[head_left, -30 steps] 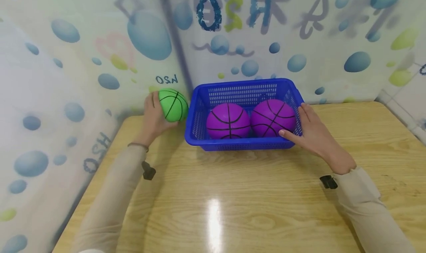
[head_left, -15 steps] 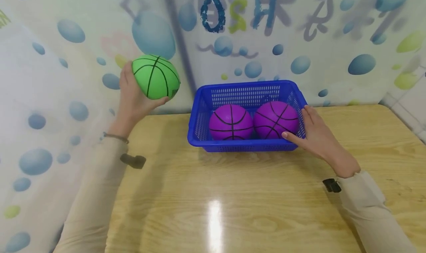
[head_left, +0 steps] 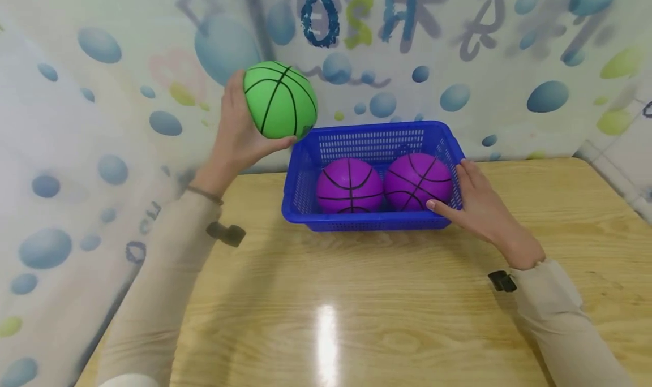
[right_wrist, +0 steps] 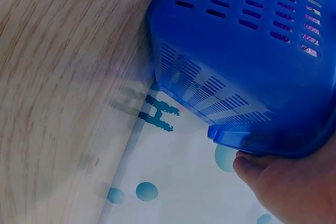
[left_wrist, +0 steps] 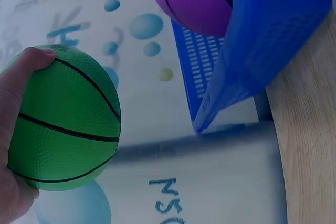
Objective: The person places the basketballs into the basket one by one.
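Note:
My left hand [head_left: 239,124] grips a green basketball [head_left: 281,101] with black lines, thumb under it and fingers along its left side. The ball is held up above the table, its lower right overlapping the back left corner of a blue plastic basket [head_left: 377,223] in the head view. Two purple basketballs [head_left: 350,186] lie side by side in the basket. My right hand [head_left: 481,206] holds the basket's right rim, its thumb over the front right corner. In the left wrist view, the green ball [left_wrist: 65,121] is apart from the basket [left_wrist: 262,40].
The basket stands on a wooden table [head_left: 382,296] close to the back wall. That wall [head_left: 489,53] carries printed blue bubbles and lettering, and a second wall [head_left: 66,127] borders the table on the left.
The left hand has lifted the green basketball from beside the basket and, over the last half second, carried it right toward the basket's back left corner. The right hand stays on the rim.

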A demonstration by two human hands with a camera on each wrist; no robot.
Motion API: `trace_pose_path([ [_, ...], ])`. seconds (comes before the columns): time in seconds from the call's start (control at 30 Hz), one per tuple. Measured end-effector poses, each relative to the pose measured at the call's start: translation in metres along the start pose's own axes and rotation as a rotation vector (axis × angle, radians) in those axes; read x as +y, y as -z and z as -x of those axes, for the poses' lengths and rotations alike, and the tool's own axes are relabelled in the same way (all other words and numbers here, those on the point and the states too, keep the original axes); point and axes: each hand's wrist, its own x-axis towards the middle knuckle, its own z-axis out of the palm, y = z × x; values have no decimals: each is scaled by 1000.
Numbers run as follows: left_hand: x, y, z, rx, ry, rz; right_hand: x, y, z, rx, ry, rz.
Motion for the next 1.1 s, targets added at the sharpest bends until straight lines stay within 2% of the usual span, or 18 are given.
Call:
trace_pose_path([
  [0.17,10,-17,-9,-56,23,23,0,-1,0,5,4,8],
  [0.3,20,-31,-19,-93,67,57,0,0,0,15,14,17],
  [0.57,51,-77,-36,-193,139,155,1,3,5,7,-1,25],
  [0.7,61,-97,-41,-246,188,166,-1,2,2,16,18,14],
  [0.9,70,-126,-48,-341,225,188,-2,0,1,16,14,14],
  [1.1,69,-140,-51,-363,245,185,-2,-2,1,18,18,3],
])
